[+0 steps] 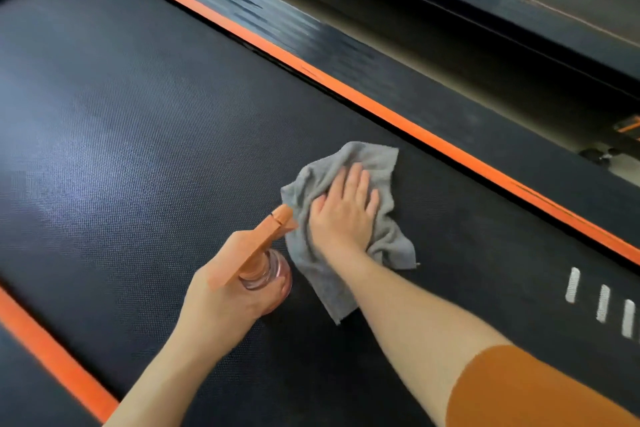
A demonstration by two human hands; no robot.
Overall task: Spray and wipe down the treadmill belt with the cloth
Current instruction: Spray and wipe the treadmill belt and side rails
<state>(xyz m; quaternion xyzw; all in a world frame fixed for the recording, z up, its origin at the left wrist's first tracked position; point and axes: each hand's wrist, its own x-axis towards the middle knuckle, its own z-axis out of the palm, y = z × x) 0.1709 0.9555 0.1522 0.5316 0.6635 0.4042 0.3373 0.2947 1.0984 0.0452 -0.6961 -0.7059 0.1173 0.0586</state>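
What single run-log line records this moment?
step: wipe | right hand: flat on cloth on belt | left hand: holds spray bottle

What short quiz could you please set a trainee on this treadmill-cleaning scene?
1. True or false: the right hand lies flat on the grey cloth.
2. The left hand holds: A a brush, B a spray bottle, C nothing.
3. What colour are the strips along the edges of the belt?
Key: 1 true; 2 B; 3 orange.
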